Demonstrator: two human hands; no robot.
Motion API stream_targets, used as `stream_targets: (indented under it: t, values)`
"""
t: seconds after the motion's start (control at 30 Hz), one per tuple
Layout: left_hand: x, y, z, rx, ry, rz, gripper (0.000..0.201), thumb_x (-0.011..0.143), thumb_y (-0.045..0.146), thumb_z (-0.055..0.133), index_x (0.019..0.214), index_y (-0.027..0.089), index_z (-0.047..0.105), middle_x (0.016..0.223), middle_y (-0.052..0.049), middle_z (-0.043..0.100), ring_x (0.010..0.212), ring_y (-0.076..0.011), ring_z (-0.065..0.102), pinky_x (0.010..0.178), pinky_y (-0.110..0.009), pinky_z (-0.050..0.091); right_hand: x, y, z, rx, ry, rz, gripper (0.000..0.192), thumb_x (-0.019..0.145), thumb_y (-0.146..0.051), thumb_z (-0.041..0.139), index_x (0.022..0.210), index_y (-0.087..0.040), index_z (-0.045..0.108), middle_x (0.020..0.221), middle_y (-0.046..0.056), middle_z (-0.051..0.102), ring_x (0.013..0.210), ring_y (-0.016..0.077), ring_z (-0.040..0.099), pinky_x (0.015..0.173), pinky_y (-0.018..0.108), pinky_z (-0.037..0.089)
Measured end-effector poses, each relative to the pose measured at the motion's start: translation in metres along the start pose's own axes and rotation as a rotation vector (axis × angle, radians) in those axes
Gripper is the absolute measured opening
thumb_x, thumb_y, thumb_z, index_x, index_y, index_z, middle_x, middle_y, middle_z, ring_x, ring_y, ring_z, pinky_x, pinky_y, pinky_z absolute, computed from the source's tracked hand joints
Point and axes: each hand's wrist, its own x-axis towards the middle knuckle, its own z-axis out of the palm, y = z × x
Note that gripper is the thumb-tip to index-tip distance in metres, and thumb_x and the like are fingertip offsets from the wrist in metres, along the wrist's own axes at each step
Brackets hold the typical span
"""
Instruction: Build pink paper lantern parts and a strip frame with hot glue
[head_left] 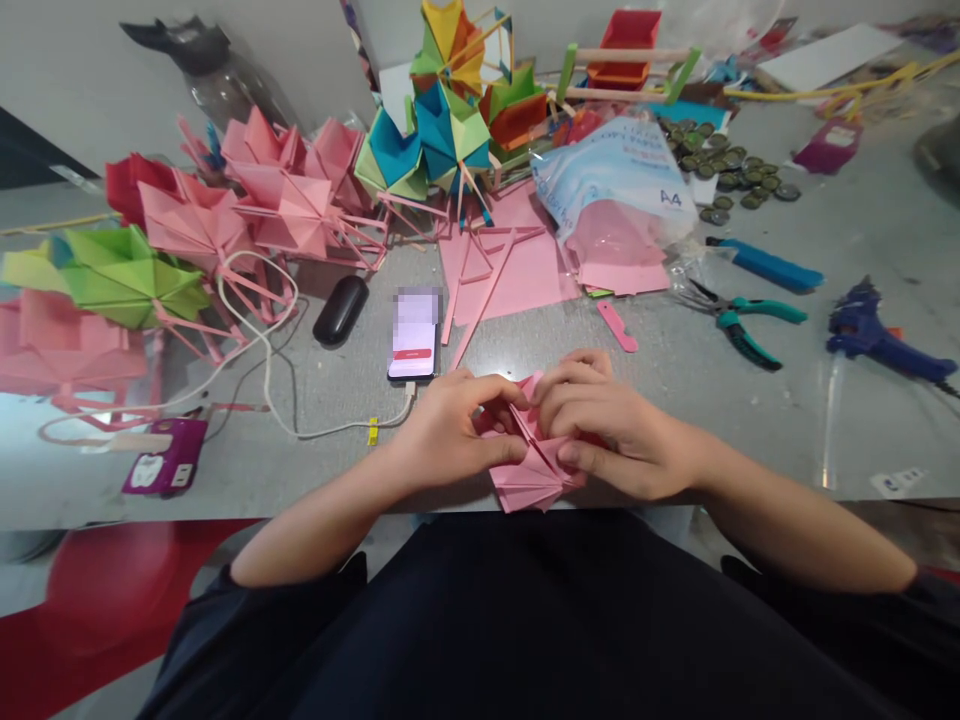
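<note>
A folded piece of pink paper (531, 475) with several creases fanning out is at the table's front edge, between both hands. My left hand (469, 425) pinches its left side, thumb on top. On the other side my right hand (607, 420) grips the paper, with its thumb near the middle fold and its fingers curled over the far part. Fingers partly cover the upper folds. Just beyond the hands are a pink cutter (617, 327), flat pink sheets (510, 270) with thin paper strips on them, and a phone (414, 335) with its screen lit.
Folded pink paper shapes (285, 205) and a green one (131, 275) crowd the left. A white cable (266, 370) loops to the phone. At right lie teal-handled pliers (750, 325), a blue cutter (776, 267), a glue gun (885, 335) and coins (731, 165). A plastic paper bag (615, 180) stands behind.
</note>
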Motion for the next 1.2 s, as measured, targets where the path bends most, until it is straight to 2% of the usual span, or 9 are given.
stream_targets:
  t: [0.27, 0.43, 0.53, 0.67, 0.73, 0.87, 1.03, 1.1, 1.2]
  values:
    - [0.0, 0.004, 0.001, 0.001, -0.018, 0.027, 0.018, 0.084, 0.012, 0.078, 0.1, 0.022, 0.077, 0.079, 0.004, 0.076, 0.069, -0.014, 0.069, 0.079, -0.032, 0.053, 0.003, -0.007, 0.005, 0.112, 0.003, -0.011, 0.017, 0.106, -0.022, 0.059, 0.09, -0.023, 0.061, 0.088, 0.0, 0.068, 0.096, 0.0199, 0.064, 0.102, 0.045, 0.038]
    - [0.001, 0.004, -0.006, 0.242, 0.023, 0.166, 0.006, 0.092, 0.021, 0.076, 0.095, 0.023, 0.079, 0.084, 0.0, 0.071, 0.08, -0.0183, 0.065, 0.085, -0.038, 0.046, 0.0, -0.001, 0.002, 0.099, 0.062, 0.016, 0.011, 0.107, -0.021, 0.06, 0.097, -0.024, 0.062, 0.094, 0.0, 0.069, 0.1, 0.02, 0.065, 0.101, 0.045, 0.039]
    - [0.002, 0.005, -0.007, 0.332, 0.04, 0.295, 0.011, 0.095, 0.02, 0.071, 0.089, 0.025, 0.079, 0.1, -0.004, 0.072, 0.097, -0.0229, 0.066, 0.092, -0.042, 0.043, -0.001, 0.001, 0.006, 0.078, 0.117, 0.038, 0.005, 0.106, -0.022, 0.063, 0.102, -0.025, 0.065, 0.108, 0.004, 0.069, 0.113, 0.0225, 0.066, 0.105, 0.046, 0.042]
    - [0.002, 0.002, -0.005, 0.278, 0.022, 0.353, 0.018, 0.098, 0.014, 0.064, 0.085, 0.022, 0.072, 0.089, 0.0, 0.075, 0.084, -0.0173, 0.066, 0.089, -0.04, 0.042, -0.004, 0.005, 0.012, -0.004, 0.291, 0.121, 0.015, 0.105, -0.028, 0.065, 0.119, -0.027, 0.067, 0.133, 0.009, 0.064, 0.131, 0.0278, 0.06, 0.11, 0.049, 0.046]
    - [0.001, 0.0, -0.004, 0.245, 0.101, 0.318, 0.015, 0.096, 0.013, 0.064, 0.086, 0.021, 0.072, 0.087, 0.0, 0.076, 0.079, -0.0166, 0.066, 0.084, -0.038, 0.043, -0.007, 0.01, 0.011, -0.057, 0.453, 0.126, 0.02, 0.104, -0.031, 0.066, 0.123, -0.028, 0.067, 0.133, 0.01, 0.063, 0.128, 0.0295, 0.06, 0.108, 0.05, 0.047]
    - [0.0, -0.004, -0.002, 0.082, 0.353, 0.179, 0.017, 0.088, 0.007, 0.065, 0.09, 0.019, 0.076, 0.096, -0.004, 0.078, 0.08, -0.0162, 0.067, 0.073, -0.03, 0.048, -0.014, 0.021, 0.005, -0.128, 0.697, 0.085, 0.01, 0.101, -0.03, 0.062, 0.108, -0.027, 0.068, 0.101, 0.005, 0.064, 0.097, 0.0253, 0.063, 0.09, 0.044, 0.049]
    - [0.003, -0.01, 0.004, -0.185, 0.606, -0.087, 0.014, 0.084, 0.012, 0.07, 0.087, 0.019, 0.082, 0.07, 0.003, 0.067, 0.064, -0.0124, 0.056, 0.062, -0.024, 0.047, -0.015, 0.028, 0.009, -0.123, 0.537, 0.206, 0.011, 0.096, -0.031, 0.064, 0.104, -0.024, 0.065, 0.091, 0.004, 0.067, 0.083, 0.0217, 0.063, 0.077, 0.038, 0.051]
    - [0.005, -0.012, 0.006, -0.279, 0.662, -0.177, 0.005, 0.082, 0.019, 0.076, 0.083, 0.019, 0.082, 0.064, 0.004, 0.063, 0.059, -0.0113, 0.052, 0.058, -0.023, 0.047, -0.012, 0.029, 0.017, -0.088, 0.448, 0.294, 0.015, 0.095, -0.031, 0.067, 0.107, -0.023, 0.066, 0.095, 0.005, 0.071, 0.085, 0.0215, 0.066, 0.078, 0.038, 0.054]
    - [0.008, -0.013, 0.011, -0.385, 0.685, -0.235, 0.01, 0.078, 0.027, 0.086, 0.08, 0.018, 0.081, 0.065, 0.002, 0.067, 0.059, -0.0116, 0.055, 0.057, -0.023, 0.048, -0.008, 0.03, 0.029, -0.028, 0.453, 0.346, 0.014, 0.097, -0.031, 0.069, 0.108, -0.023, 0.068, 0.096, 0.006, 0.075, 0.086, 0.0209, 0.07, 0.079, 0.036, 0.058]
